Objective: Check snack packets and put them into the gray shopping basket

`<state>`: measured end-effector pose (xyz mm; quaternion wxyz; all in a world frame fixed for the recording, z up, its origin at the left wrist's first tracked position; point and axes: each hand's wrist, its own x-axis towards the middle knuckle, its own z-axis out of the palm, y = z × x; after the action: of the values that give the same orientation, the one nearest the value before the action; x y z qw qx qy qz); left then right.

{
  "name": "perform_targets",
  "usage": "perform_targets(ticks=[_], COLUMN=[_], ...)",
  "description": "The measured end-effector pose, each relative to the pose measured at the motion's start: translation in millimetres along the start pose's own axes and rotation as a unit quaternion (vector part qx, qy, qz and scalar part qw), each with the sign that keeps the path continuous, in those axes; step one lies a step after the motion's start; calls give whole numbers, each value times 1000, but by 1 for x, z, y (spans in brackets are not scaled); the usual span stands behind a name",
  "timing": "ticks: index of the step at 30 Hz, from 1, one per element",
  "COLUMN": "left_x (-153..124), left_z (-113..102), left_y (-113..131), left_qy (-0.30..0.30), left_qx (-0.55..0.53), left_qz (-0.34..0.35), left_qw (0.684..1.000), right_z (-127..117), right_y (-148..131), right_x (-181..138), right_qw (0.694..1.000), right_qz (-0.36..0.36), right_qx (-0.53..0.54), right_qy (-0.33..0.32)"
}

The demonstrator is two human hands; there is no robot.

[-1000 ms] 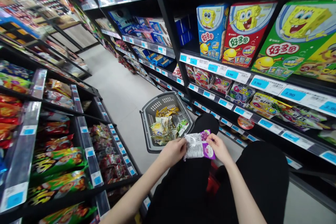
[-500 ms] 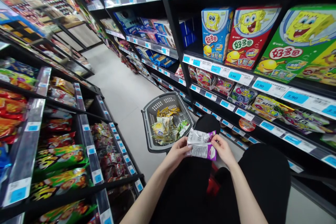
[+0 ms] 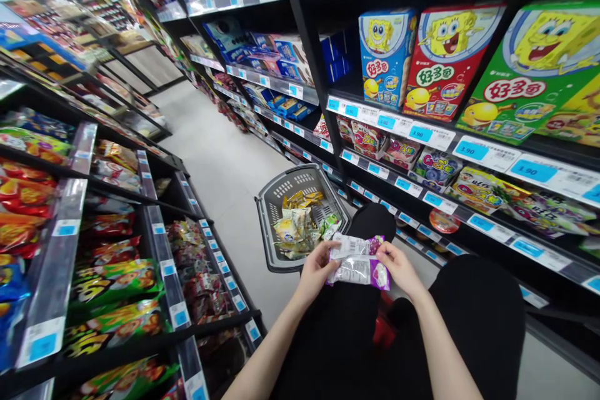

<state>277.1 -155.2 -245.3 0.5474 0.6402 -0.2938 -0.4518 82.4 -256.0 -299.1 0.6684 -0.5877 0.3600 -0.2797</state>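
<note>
Between my two hands is a small purple and white snack packet (image 3: 359, 270), its printed back turned up, just above my knees. My left hand (image 3: 320, 264) pinches the packet at its left end. At its right end, my right hand (image 3: 394, 264) grips the edge between thumb and fingers. Just beyond my left hand, a grey shopping basket (image 3: 268, 225) stands on the floor. Inside it lie pale snack bags (image 3: 293, 228), yellow packets (image 3: 302, 199) and a green-and-white packet (image 3: 329, 225).
Along the right runs a black shelf with a blue box (image 3: 387, 59), a red box (image 3: 450, 62) and a green box (image 3: 539, 69) above gummy candy bags (image 3: 434, 169). Bins of bagged snacks (image 3: 112, 281) line the left. A pale floor aisle (image 3: 206, 131) stretches ahead.
The packet has flattened and turned slightly in my hands, showing more of its printed back. My view has shifted a little; the basket stays put.
</note>
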Motion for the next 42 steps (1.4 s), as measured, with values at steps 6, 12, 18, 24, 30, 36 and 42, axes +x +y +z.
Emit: perform_targets(ticks=[6,12,18,24,30,36,42], left_x=[6,10,15,15,1,-16,-16], left_z=[-5,2,2,2,-1,-3,-8], left_y=[-5,-8,-6,-3,24,51,53], left_qy=[15,17,-32,-35,-16,21,7], left_qx=[53,18,9,66,149,194,76], left_qz=[1,-38,-128,-119,-41,-1,9], left_qw=[998,999,991,990,988,981,997], right_z=[-4,-4,0,-10,-17,-12,-20], right_y=[4,4,5,1,-10,-24,-33], right_x=[0,0,2,2,-4,-13,-19], right_qw=[1000,998,990,991,996,997,995], right_qz=[7,23,54,97,76,32,-14], right_qx=[5,45,109,79,27,36,78], right_qy=[8,34,67,53,47,68,64])
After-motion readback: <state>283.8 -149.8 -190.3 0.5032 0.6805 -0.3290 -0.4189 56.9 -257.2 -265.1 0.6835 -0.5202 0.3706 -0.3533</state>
